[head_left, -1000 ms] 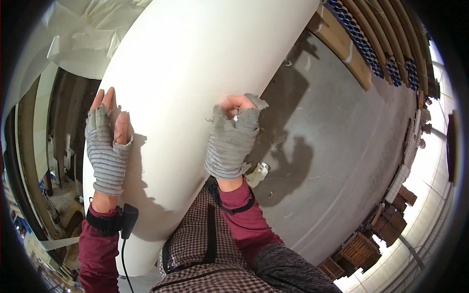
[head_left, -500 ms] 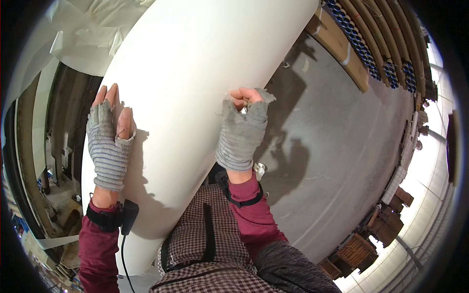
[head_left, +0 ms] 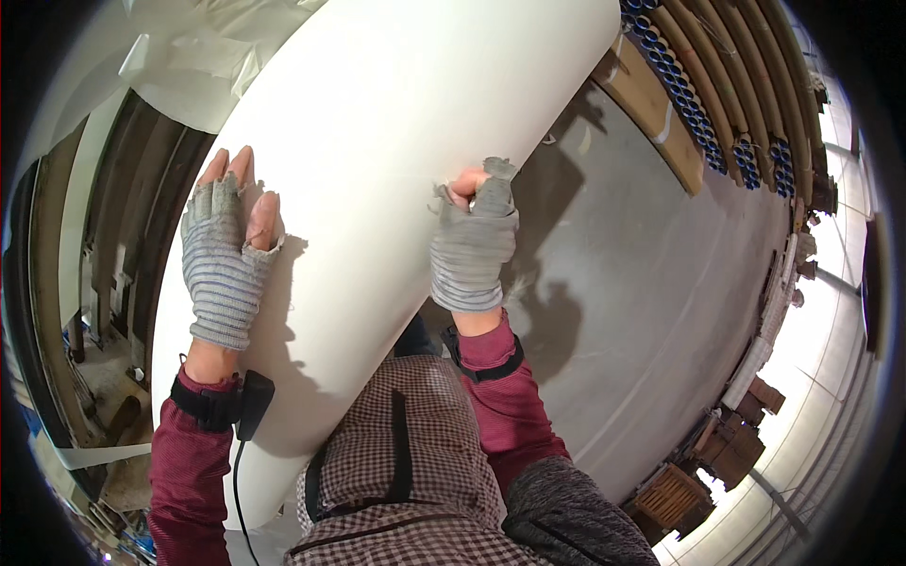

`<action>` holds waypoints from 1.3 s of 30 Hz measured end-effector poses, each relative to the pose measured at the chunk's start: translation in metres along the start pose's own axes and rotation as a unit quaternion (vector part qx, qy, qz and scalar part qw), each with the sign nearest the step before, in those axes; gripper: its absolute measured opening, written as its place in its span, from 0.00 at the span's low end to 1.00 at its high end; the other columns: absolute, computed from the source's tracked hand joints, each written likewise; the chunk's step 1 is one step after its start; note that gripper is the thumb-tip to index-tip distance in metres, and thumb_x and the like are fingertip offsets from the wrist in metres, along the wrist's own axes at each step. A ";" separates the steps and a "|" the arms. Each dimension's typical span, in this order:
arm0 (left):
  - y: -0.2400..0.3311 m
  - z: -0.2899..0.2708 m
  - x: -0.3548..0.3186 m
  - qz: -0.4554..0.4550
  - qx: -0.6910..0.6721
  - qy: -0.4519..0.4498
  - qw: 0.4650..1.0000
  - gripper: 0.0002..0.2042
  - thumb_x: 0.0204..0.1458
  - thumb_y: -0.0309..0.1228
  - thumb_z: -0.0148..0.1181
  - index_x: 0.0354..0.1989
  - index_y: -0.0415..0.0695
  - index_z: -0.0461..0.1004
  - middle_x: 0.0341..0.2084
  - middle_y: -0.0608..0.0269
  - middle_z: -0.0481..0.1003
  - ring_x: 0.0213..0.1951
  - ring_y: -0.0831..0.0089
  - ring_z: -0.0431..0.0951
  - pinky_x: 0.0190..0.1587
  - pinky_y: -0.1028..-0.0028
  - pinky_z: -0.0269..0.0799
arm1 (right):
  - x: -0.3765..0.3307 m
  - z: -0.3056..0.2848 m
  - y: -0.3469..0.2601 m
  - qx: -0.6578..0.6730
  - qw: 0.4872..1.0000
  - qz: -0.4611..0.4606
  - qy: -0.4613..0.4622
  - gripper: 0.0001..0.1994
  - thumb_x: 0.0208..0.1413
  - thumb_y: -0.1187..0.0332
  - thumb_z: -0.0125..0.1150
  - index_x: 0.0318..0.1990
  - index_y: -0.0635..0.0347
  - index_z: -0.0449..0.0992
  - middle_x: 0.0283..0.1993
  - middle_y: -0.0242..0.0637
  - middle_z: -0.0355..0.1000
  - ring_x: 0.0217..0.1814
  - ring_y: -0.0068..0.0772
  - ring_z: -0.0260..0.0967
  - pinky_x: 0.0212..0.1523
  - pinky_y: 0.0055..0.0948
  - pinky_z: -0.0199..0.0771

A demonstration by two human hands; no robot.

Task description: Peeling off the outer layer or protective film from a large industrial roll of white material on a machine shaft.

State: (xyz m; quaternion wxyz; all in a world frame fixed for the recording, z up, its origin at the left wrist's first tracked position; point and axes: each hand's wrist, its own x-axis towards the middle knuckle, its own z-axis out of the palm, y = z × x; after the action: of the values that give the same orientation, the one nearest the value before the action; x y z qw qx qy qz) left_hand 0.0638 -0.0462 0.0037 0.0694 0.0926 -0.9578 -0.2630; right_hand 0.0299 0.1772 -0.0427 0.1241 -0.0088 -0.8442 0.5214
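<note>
A large white roll (head_left: 368, 123), smooth like paper or film, runs slantwise from the lower left to the top. My left hand (head_left: 226, 255), in a grey striped fingerless glove, lies on its left side with the fingers stretched out and apart. Near the roll's right side my right hand (head_left: 475, 247), in a worn grey fingerless glove, is closed with its fingers curled in. Whatever those fingers grip, if anything, is hidden. Frayed glove ends stick out around the thumb and fingers.
Crumpled white sheeting (head_left: 189, 57) hangs at the upper left, above dark beams (head_left: 142, 208). Long cardboard tubes (head_left: 727, 75) with blue ends are stacked at the upper right, beside a flat brown carton (head_left: 651, 113). Grey floor (head_left: 642, 283) spreads right; a wooden crate (head_left: 668, 495) stands farther off.
My right hand has turned and its fingers are curled tighter. My left hand stays flat on the roll, and the whole view has shifted slightly.
</note>
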 end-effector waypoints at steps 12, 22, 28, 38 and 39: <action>-0.003 0.000 0.002 0.007 0.020 -0.003 1.000 0.24 0.56 0.42 0.54 0.59 0.44 0.68 0.59 0.52 0.64 0.58 0.57 0.66 0.61 0.63 0.60 | -0.004 0.004 -0.006 -0.042 0.996 0.040 0.065 0.09 0.46 0.80 0.61 0.33 0.59 0.69 0.28 0.31 0.68 0.30 0.23 0.66 0.32 0.25 0.68; -0.004 -0.002 0.001 0.008 0.043 0.000 0.999 0.24 0.56 0.44 0.52 0.58 0.44 0.68 0.59 0.51 0.64 0.58 0.55 0.66 0.61 0.62 0.60 | -0.013 -0.005 -0.002 0.085 0.992 0.088 0.036 0.09 0.47 0.78 0.63 0.33 0.60 0.68 0.29 0.32 0.67 0.29 0.23 0.63 0.32 0.26 0.67; -0.005 0.000 0.000 0.003 0.034 -0.003 0.999 0.25 0.56 0.46 0.52 0.58 0.44 0.68 0.59 0.51 0.64 0.59 0.56 0.65 0.61 0.61 0.58 | -0.006 0.006 0.000 0.073 0.995 0.033 0.063 0.09 0.47 0.77 0.63 0.35 0.62 0.70 0.31 0.34 0.70 0.30 0.24 0.65 0.33 0.26 0.68; -0.003 -0.002 0.000 -0.005 0.037 -0.008 0.999 0.25 0.56 0.46 0.52 0.59 0.45 0.68 0.59 0.52 0.64 0.59 0.57 0.65 0.62 0.61 0.58 | 0.004 -0.009 -0.014 0.040 0.995 0.095 0.006 0.07 0.48 0.77 0.62 0.33 0.63 0.69 0.27 0.32 0.69 0.28 0.24 0.66 0.31 0.24 0.68; -0.003 -0.002 0.000 -0.005 0.035 -0.007 0.999 0.25 0.56 0.45 0.52 0.59 0.45 0.67 0.59 0.53 0.64 0.59 0.57 0.65 0.62 0.61 0.58 | 0.004 -0.011 -0.015 0.101 0.987 0.125 -0.019 0.07 0.48 0.76 0.62 0.33 0.63 0.69 0.27 0.32 0.68 0.27 0.24 0.65 0.31 0.23 0.68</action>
State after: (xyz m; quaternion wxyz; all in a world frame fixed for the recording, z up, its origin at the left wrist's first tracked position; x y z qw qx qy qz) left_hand 0.0647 -0.0500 0.0041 0.0577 0.0980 -0.9665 -0.2299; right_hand 0.0300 0.1811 -0.0240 0.0428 -0.0916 -0.7816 0.6155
